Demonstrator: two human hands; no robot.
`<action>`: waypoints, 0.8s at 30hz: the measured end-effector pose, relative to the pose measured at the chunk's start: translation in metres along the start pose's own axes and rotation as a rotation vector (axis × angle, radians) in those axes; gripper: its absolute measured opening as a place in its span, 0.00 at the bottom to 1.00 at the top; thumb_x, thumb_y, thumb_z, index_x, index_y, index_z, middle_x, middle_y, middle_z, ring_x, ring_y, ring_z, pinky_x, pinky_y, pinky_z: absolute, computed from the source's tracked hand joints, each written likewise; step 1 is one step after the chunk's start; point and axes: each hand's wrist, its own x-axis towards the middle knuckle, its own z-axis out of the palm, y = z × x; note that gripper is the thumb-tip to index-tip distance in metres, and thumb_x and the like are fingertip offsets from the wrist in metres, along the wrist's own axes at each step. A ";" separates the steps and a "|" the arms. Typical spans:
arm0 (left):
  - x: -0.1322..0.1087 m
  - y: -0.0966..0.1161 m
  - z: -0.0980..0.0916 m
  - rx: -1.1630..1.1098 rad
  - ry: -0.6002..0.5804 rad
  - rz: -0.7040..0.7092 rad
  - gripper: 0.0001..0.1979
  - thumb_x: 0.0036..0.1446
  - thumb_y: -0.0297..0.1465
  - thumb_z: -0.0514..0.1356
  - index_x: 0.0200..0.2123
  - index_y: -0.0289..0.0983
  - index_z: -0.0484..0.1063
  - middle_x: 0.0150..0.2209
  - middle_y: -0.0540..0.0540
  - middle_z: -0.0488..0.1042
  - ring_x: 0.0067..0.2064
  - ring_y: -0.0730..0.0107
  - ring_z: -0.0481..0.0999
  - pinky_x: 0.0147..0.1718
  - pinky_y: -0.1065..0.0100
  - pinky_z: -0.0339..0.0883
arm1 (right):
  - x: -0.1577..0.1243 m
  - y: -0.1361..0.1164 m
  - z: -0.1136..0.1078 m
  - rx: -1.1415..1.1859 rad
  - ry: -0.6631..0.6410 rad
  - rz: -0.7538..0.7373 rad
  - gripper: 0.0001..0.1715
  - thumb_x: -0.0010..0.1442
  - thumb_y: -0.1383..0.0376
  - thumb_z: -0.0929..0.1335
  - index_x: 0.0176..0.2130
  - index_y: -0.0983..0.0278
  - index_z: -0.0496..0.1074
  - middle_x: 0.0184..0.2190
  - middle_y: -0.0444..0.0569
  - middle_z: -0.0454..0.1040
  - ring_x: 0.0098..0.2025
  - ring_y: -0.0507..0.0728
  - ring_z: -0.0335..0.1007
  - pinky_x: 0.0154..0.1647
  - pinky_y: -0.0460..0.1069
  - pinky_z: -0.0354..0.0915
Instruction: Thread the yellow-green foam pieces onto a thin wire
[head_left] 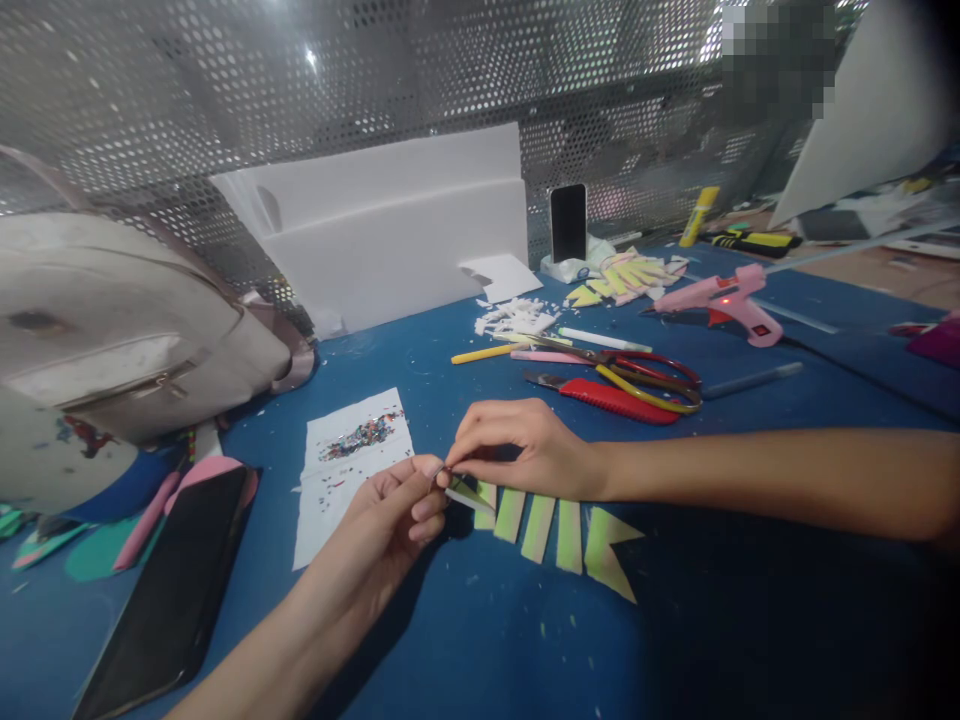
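Note:
Over the blue table, my left hand [401,505] pinches a small pale-edged green piece [471,497] between thumb and fingers. My right hand [525,445] meets it at the fingertips, its thumb and forefinger closed on something thin and dark that is too small to make out. Under the right hand lies a row of yellow-green strips [538,527], ending in a notched tail-shaped piece [609,555]. The right hand hides their upper ends. Beside the left hand, a white paper sheet [311,530] carries a scatter of small shiny coloured bits [366,437].
Beyond my right hand lie scissors [652,370], a red cutter [619,398] and several pens. A pink glue gun [739,303] with a lit red light stands right, its cable trailing. A dark phone [176,590] and a pale backpack [142,330] are left; white board [397,250] stands behind.

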 end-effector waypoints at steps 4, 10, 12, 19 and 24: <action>0.001 -0.002 -0.001 0.004 -0.009 -0.008 0.08 0.55 0.29 0.67 0.29 0.31 0.73 0.22 0.55 0.57 0.21 0.85 0.47 0.18 0.83 0.49 | 0.000 -0.001 0.001 -0.007 0.002 0.006 0.06 0.61 0.71 0.68 0.38 0.67 0.76 0.35 0.51 0.75 0.34 0.51 0.71 0.35 0.47 0.68; 0.000 -0.002 0.001 0.029 -0.004 0.003 0.07 0.60 0.29 0.63 0.31 0.30 0.73 0.22 0.55 0.59 0.21 0.85 0.48 0.18 0.84 0.50 | 0.000 -0.005 0.001 -0.011 -0.014 0.018 0.06 0.58 0.74 0.67 0.34 0.67 0.74 0.31 0.47 0.72 0.29 0.48 0.65 0.29 0.44 0.62; -0.001 -0.001 0.003 0.043 -0.001 0.012 0.07 0.60 0.28 0.63 0.30 0.31 0.73 0.24 0.54 0.61 0.22 0.85 0.49 0.18 0.84 0.50 | 0.000 -0.006 0.001 -0.016 -0.011 0.036 0.05 0.57 0.74 0.67 0.32 0.67 0.73 0.31 0.46 0.70 0.27 0.47 0.62 0.27 0.44 0.60; -0.002 0.002 0.002 0.140 -0.019 0.027 0.09 0.61 0.31 0.62 0.30 0.31 0.72 0.21 0.55 0.59 0.22 0.83 0.49 0.19 0.83 0.48 | 0.002 -0.007 0.000 -0.009 0.025 0.096 0.05 0.57 0.73 0.67 0.29 0.66 0.69 0.28 0.42 0.65 0.28 0.48 0.58 0.27 0.45 0.56; -0.003 0.003 0.002 0.206 -0.029 0.031 0.11 0.63 0.33 0.60 0.31 0.32 0.70 0.22 0.55 0.60 0.22 0.82 0.50 0.20 0.82 0.48 | 0.003 -0.005 0.000 0.077 0.049 0.135 0.05 0.56 0.73 0.67 0.29 0.66 0.68 0.28 0.42 0.64 0.27 0.47 0.56 0.24 0.44 0.54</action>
